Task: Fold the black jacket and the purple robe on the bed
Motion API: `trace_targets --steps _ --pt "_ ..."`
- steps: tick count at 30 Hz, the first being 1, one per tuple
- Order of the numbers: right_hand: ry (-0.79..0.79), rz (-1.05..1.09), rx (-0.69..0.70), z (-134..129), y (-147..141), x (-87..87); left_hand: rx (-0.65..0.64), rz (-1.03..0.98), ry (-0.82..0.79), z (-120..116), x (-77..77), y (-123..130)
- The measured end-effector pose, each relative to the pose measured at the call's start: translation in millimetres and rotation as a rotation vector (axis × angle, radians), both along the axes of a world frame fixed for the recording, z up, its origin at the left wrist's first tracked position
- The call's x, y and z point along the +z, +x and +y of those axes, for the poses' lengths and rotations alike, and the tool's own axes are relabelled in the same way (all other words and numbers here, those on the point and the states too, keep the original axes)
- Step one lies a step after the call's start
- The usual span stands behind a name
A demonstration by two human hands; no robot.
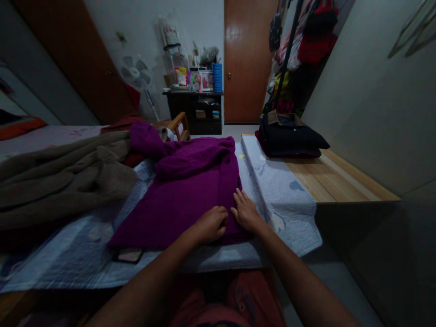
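A purple long-sleeved garment (190, 200) lies spread on a pale blue patterned quilt (150, 265), its right side folded inward and a sleeve bunched across its upper part. My left hand (214, 222) rests on the lower right of the cloth with curled fingers; whether fabric is pinched in them is hidden. Just beside it, my right hand (245, 211) lies flat along the garment's right edge, fingers apart. From under the garment's lower left corner pokes a flat phone-like object (129, 255).
Brown fleecy clothing (68, 181) is heaped on the left. A stack of folded dark clothes (289, 136) sits on the wooden board (334, 181) at right, beside a wall. Farther back are a standing fan (136, 72), a dark cabinet (177, 109) and a door (247, 59).
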State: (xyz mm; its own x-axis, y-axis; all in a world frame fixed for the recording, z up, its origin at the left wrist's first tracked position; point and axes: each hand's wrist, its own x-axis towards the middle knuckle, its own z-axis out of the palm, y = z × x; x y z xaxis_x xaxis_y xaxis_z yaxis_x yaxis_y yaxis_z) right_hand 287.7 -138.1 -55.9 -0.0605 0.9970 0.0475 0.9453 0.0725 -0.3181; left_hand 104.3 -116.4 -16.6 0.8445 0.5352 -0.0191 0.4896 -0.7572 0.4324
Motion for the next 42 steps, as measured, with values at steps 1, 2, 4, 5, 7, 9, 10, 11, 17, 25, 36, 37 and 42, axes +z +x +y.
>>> trace_targets --steps 1,2,4,5,7,9,10,11,17,25,36,37,42 --pt "-0.011 -0.021 0.009 -1.2 -2.5 0.5 0.011 -0.030 -0.018 4.1 -0.7 -0.8" --pt "-0.019 -0.041 0.011 -2.6 -4.4 1.4 0.036 -0.063 -0.022 8.3 -1.8 -1.3" --pt "-0.028 -0.072 0.016 -4.7 -6.7 3.6 0.095 -0.129 0.020 16.3 -4.8 -1.0" --pt "-0.029 -0.085 0.023 -5.2 -6.8 4.9 0.116 -0.156 0.056 19.5 -6.3 -0.4" --pt "-0.030 -0.104 0.037 -3.9 -4.9 8.8 0.113 -0.166 0.117 23.7 -9.3 0.6" --pt "-0.027 -0.112 0.077 1.6 0.5 15.9 0.079 -0.117 0.136 25.0 -11.9 0.9" --pt "-0.031 -0.110 0.106 6.3 4.2 20.8 0.064 -0.084 0.139 24.8 -13.0 0.8" --pt "-0.037 -0.105 0.132 12.6 8.3 26.5 0.054 -0.056 0.144 24.2 -13.9 0.5" --pt "0.115 -0.056 0.019 74.1 22.5 47.5 0.044 -0.021 0.165 17.8 -16.4 -0.3" --pt "0.073 -0.086 -0.011 136.7 6.6 9.2 -0.054 -0.126 -0.151 42.4 -7.6 -7.2" --pt "-0.053 0.021 -0.108 160.5 14.1 25.7 0.956 -1.286 -1.285 202.9 -13.7 12.4" --pt "-0.059 0.038 -0.150 169.4 17.0 29.6 1.033 -1.402 -1.335 212.6 -11.4 14.6" --pt "0.010 0.136 -0.318 226.9 24.6 43.3 1.201 -1.576 -1.343 236.7 -4.9 29.2"
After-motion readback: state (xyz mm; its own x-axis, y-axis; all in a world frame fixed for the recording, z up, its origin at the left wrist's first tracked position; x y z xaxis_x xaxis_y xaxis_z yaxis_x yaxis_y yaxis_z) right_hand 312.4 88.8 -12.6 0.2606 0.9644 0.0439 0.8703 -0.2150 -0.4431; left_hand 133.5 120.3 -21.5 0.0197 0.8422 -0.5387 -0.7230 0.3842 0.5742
